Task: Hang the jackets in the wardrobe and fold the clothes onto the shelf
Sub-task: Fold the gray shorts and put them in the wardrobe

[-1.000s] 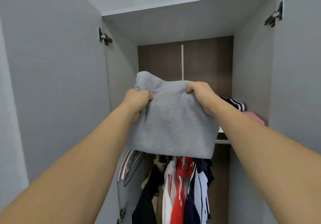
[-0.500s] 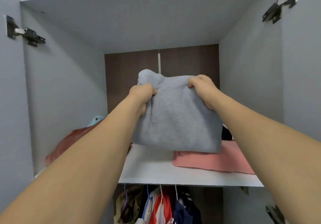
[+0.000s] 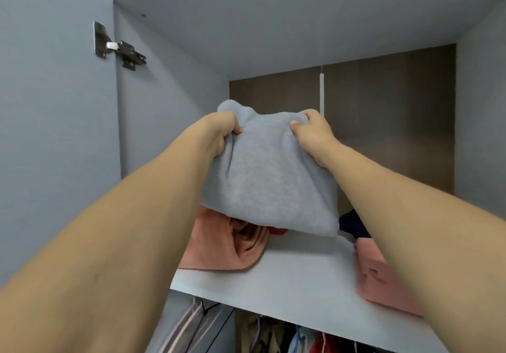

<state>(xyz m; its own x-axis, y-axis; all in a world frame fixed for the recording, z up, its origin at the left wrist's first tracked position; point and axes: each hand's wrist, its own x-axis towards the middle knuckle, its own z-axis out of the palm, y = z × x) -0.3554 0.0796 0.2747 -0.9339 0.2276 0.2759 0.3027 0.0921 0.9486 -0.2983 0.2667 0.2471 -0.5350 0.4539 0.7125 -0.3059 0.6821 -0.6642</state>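
We hold the folded grey garment (image 3: 269, 185) by its top edge, left hand (image 3: 220, 131) and right hand (image 3: 312, 133) each gripping a corner, so the fold stays flat and does not open. The garment hangs above the shelf (image 3: 298, 281), over the gap between the pink cloth (image 3: 221, 246) at left and the pink stack (image 3: 380, 278) at right, apparently its intended place. Both arms are extended forward and upward, fingers curled over the fabric.
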